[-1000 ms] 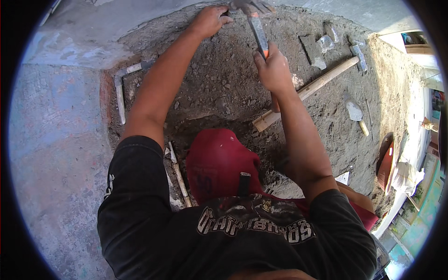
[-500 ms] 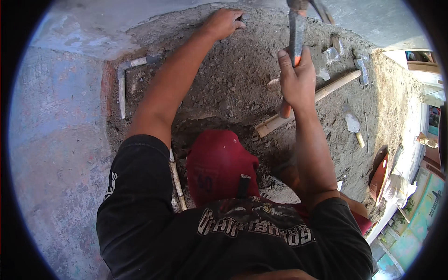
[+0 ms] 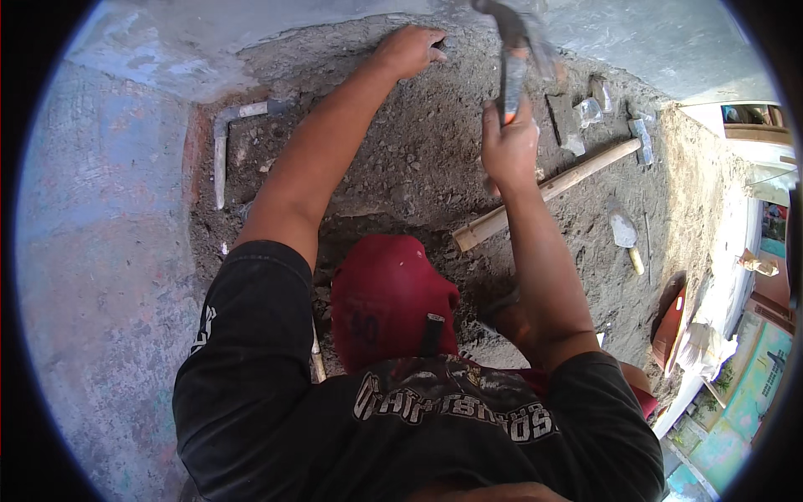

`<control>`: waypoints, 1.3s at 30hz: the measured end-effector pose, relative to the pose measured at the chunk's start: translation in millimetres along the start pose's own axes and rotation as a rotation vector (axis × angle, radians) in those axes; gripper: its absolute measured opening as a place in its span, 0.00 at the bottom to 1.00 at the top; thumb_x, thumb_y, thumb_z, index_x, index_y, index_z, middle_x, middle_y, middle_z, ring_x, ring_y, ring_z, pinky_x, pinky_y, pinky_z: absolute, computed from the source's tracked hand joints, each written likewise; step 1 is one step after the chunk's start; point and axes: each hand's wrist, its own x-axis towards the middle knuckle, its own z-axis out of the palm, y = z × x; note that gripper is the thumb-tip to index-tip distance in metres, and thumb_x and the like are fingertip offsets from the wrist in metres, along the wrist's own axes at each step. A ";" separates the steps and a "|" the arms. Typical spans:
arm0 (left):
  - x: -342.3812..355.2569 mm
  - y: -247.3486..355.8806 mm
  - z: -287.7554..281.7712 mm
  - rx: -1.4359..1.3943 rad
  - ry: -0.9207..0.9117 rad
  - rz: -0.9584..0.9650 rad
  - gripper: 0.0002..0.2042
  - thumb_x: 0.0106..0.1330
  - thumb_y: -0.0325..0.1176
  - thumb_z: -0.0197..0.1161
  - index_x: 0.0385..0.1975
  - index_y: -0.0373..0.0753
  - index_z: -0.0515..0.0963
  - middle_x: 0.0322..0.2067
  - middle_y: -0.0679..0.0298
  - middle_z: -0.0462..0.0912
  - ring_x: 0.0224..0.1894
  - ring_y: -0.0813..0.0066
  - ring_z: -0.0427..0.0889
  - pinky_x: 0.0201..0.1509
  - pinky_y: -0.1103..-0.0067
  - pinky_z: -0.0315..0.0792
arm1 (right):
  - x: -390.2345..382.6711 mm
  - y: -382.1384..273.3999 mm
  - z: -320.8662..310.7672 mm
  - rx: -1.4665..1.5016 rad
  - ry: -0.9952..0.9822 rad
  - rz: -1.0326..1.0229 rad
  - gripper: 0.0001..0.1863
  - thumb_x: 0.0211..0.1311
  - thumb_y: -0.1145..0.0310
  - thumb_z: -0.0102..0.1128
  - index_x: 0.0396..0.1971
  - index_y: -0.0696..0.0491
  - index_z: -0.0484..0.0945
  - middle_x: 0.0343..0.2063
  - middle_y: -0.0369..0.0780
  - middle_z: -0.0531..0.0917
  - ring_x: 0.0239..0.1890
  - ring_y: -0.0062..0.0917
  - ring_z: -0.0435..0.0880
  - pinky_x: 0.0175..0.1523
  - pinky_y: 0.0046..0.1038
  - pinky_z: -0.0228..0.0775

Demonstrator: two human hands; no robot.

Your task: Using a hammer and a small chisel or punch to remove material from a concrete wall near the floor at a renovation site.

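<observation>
Above the right hand [image 3: 508, 146], which grips a hammer [image 3: 512, 50] raised to swing, the left hand [image 3: 408, 52] holds something hidden against the rough wall [image 3: 401, 159]; the blow must land beside those fingers.

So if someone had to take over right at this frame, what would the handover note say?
Right hand: gripping a hammer, raised.
Left hand: closed and pressed to the rough chipped wall; what it holds is hidden.
Nearby on the rubble: long-handled sledgehammer, trowel, grey pipe elbow set in the wall.
Done: plaster broken away over a wide patch.
Left: smooth plaster remains around the patch.
</observation>
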 end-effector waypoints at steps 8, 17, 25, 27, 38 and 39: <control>-7.2 -4.7 -5.2 0.024 0.048 -0.063 0.26 0.63 0.46 0.66 0.59 0.40 0.75 0.55 0.53 0.79 0.55 0.51 0.78 0.61 0.63 0.72 | 8.7 -92.0 -45.6 0.330 0.228 -0.062 0.10 0.67 0.69 0.59 0.35 0.61 0.71 0.19 0.41 0.76 0.20 0.25 0.73 0.31 0.29 0.69; -9.8 0.0 -9.9 0.030 0.046 -0.077 0.25 0.62 0.45 0.66 0.58 0.40 0.76 0.54 0.54 0.80 0.54 0.52 0.79 0.60 0.61 0.72 | 5.8 -88.4 -48.8 0.191 -0.003 0.047 0.10 0.64 0.68 0.58 0.38 0.60 0.72 0.21 0.46 0.78 0.23 0.36 0.79 0.33 0.34 0.71; -20.4 -12.1 -2.8 -0.095 -0.011 -0.031 0.18 0.63 0.37 0.65 0.52 0.42 0.79 0.50 0.56 0.82 0.52 0.53 0.81 0.57 0.62 0.75 | -2.4 -13.2 -25.7 -0.139 -0.393 0.176 0.17 0.60 0.64 0.60 0.44 0.58 0.75 0.25 0.43 0.81 0.32 0.29 0.82 0.43 0.33 0.72; -45.2 0.5 20.8 -0.153 0.078 0.186 0.15 0.61 0.29 0.63 0.49 0.46 0.80 0.49 0.61 0.83 0.52 0.58 0.81 0.55 0.65 0.77 | -26.1 -26.3 -52.3 -0.073 -0.348 0.223 0.15 0.60 0.66 0.60 0.44 0.58 0.75 0.23 0.41 0.79 0.29 0.27 0.81 0.39 0.32 0.71; -87.6 65.0 74.6 -0.038 0.248 0.559 0.16 0.58 0.23 0.57 0.46 0.48 0.76 0.50 0.67 0.78 0.55 0.64 0.79 0.49 0.70 0.81 | -47.6 -8.5 -90.3 0.470 -0.134 0.480 0.11 0.68 0.69 0.56 0.46 0.55 0.70 0.13 0.31 0.70 0.09 0.15 0.66 0.13 0.18 0.55; -80.2 68.2 78.8 -0.008 0.172 0.534 0.17 0.58 0.23 0.57 0.47 0.48 0.76 0.48 0.66 0.78 0.54 0.63 0.79 0.48 0.69 0.81 | -49.0 -9.3 -93.4 0.489 -0.126 0.502 0.10 0.67 0.70 0.56 0.45 0.56 0.70 0.15 0.31 0.71 0.11 0.15 0.67 0.15 0.19 0.56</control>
